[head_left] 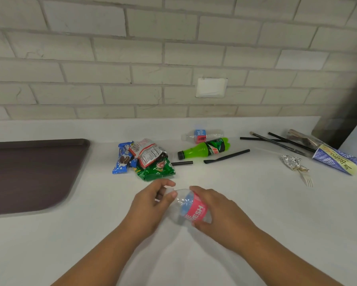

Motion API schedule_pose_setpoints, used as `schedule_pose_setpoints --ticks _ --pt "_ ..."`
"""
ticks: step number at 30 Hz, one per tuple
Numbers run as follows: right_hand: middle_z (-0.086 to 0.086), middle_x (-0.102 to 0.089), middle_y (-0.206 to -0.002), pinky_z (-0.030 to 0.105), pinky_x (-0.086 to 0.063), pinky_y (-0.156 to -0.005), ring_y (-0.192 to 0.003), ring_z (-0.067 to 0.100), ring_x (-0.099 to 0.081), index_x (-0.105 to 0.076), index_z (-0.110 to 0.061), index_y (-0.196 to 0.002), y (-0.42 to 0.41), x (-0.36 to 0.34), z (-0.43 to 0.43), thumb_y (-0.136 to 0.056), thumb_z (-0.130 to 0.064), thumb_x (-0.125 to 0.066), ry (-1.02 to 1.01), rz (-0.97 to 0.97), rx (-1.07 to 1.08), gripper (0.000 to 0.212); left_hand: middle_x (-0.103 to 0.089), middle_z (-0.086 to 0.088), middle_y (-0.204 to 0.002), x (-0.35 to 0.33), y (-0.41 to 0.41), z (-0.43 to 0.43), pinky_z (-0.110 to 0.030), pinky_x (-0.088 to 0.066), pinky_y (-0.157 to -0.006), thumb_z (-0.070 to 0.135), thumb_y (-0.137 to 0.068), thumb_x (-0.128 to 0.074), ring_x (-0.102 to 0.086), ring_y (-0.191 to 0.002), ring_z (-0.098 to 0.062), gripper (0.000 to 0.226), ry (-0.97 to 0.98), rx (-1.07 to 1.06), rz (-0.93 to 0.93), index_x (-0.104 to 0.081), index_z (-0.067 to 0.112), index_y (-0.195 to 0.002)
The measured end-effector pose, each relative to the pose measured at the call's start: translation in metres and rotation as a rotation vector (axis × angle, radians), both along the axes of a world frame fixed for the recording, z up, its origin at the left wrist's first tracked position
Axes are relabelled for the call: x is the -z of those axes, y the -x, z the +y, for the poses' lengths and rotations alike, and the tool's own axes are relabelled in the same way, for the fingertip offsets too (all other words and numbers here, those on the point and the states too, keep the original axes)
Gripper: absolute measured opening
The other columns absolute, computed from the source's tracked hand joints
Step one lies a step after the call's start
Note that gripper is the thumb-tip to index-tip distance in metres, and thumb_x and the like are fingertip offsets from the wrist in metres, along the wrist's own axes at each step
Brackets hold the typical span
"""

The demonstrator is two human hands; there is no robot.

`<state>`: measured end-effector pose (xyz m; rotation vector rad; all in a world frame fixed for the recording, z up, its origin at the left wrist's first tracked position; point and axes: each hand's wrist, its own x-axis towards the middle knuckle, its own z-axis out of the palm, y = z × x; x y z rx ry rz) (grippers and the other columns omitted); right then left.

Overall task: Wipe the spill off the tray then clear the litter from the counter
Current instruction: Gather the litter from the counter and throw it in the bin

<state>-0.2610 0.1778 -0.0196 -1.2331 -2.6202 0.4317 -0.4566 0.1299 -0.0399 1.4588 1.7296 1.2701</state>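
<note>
I hold a clear plastic water bottle (189, 207) with a pink and blue label over the white counter (256, 203). My right hand (216, 211) grips its body. My left hand (150, 203) pinches the white cap at its neck. The dark brown tray (29, 172) lies at the left. Litter lies behind the bottle: a blue cookie wrapper (123, 157), a white snack bag (147, 152), a green chip bag (158, 168), a second clear bottle (202, 135) and a green soda bottle (204, 149).
Black straws (227, 156) lie near the green bottle, and more (276, 142) sit further right. Crumpled foil (293, 162), a plastic fork (306, 178) and a blue and yellow wrapper (336, 161) sit at the right. A brick wall runs behind the counter.
</note>
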Motion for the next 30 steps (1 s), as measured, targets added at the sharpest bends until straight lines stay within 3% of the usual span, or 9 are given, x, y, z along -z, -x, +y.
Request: schedule_pose_setpoints --ticks 3,5,9,14,18,20,23,27,30 --pt "-0.012 -0.04 -0.135 0.031 -0.038 -0.095 -0.118 0.014 -0.044 -0.014 -0.04 -0.147 -0.014 0.012 0.01 -0.088 -0.046 -0.056 -0.142 -0.113 0.127 0.072 -0.061 0.01 -0.11 -0.004 0.005 0.022 -0.021 -0.044 -0.088 0.028 -0.09 -0.061 -0.055 -0.097 0.004 0.026 -0.023 -0.014 0.197 -0.056 0.033 -0.115" --pt "-0.009 -0.046 -0.13 0.035 -0.039 -0.09 -0.112 0.018 -0.049 -0.021 -0.038 -0.146 -0.024 0.022 0.017 -0.085 -0.044 -0.059 -0.204 -0.177 0.202 0.072 -0.052 0.004 -0.126 -0.008 0.015 0.04 -0.023 -0.037 -0.095 0.028 -0.091 -0.06 -0.05 -0.114 -0.009 0.039 -0.016 -0.106 0.316 -0.052 0.021 -0.128" --pt "-0.007 -0.061 -0.092 0.033 -0.045 -0.059 -0.071 0.018 -0.059 -0.054 -0.03 -0.126 -0.036 0.045 0.025 -0.053 -0.044 -0.08 -0.404 -0.258 0.208 0.078 -0.041 -0.009 -0.138 -0.015 0.033 0.073 -0.036 -0.036 -0.102 0.028 -0.089 -0.062 -0.042 -0.126 -0.026 0.051 0.081 -0.285 0.4 -0.044 0.015 -0.135" --pt "-0.004 -0.061 -0.087 0.035 -0.044 -0.052 -0.065 0.02 -0.056 -0.059 -0.024 -0.123 -0.036 0.05 0.027 -0.052 -0.044 -0.079 -0.495 -0.274 0.204 0.077 -0.031 -0.013 -0.147 -0.008 0.054 0.104 -0.044 -0.03 -0.11 0.024 -0.085 -0.066 -0.029 -0.136 -0.031 0.067 0.125 -0.345 0.483 -0.033 0.017 -0.143" --pt "-0.004 -0.061 -0.087 0.035 -0.044 -0.051 -0.065 0.02 -0.056 -0.058 -0.023 -0.123 -0.037 0.05 0.03 -0.05 -0.048 -0.079 -0.482 -0.282 0.199 0.079 -0.016 -0.014 -0.155 -0.002 0.067 0.119 -0.054 -0.026 -0.112 0.037 -0.083 -0.066 -0.016 -0.142 -0.038 0.081 0.303 -0.306 0.566 -0.017 0.033 -0.147" --pt "-0.004 -0.061 -0.087 0.035 -0.045 -0.051 -0.066 0.019 -0.057 -0.057 -0.023 -0.123 -0.037 0.05 0.031 -0.05 -0.049 -0.079 -0.472 -0.278 0.194 0.08 -0.017 -0.013 -0.154 0.003 0.073 0.124 -0.057 -0.027 -0.111 0.048 -0.082 -0.064 -0.018 -0.141 -0.04 0.084 0.413 -0.226 0.63 -0.01 0.04 -0.147" --pt "-0.005 -0.061 -0.09 0.034 -0.044 -0.052 -0.067 0.019 -0.057 -0.056 -0.024 -0.124 -0.038 0.051 0.031 -0.052 -0.049 -0.077 -0.458 -0.267 0.189 0.079 -0.033 -0.009 -0.149 0.011 0.076 0.127 -0.057 -0.03 -0.108 0.054 -0.086 -0.054 -0.032 -0.135 -0.036 0.076 0.482 -0.205 0.726 -0.01 0.041 -0.146" --pt "-0.005 -0.06 -0.091 0.034 -0.044 -0.053 -0.068 0.019 -0.057 -0.054 -0.024 -0.126 -0.038 0.051 0.03 -0.054 -0.049 -0.076 -0.444 -0.263 0.192 0.079 -0.061 -0.004 -0.12 0.016 0.066 0.122 -0.055 -0.018 -0.112 0.037 -0.094 -0.043 -0.051 -0.117 -0.027 0.05 0.352 -0.336 0.821 -0.032 0.037 -0.142" --pt "-0.005 -0.06 -0.09 0.034 -0.044 -0.053 -0.068 0.018 -0.057 -0.055 -0.025 -0.125 -0.038 0.049 0.029 -0.054 -0.05 -0.076 -0.438 -0.273 0.195 0.078 -0.065 -0.006 -0.103 0.005 0.061 0.112 -0.055 -0.019 -0.111 0.027 -0.097 -0.04 -0.056 -0.104 -0.029 0.039 0.187 -0.429 0.712 -0.044 0.031 -0.136"
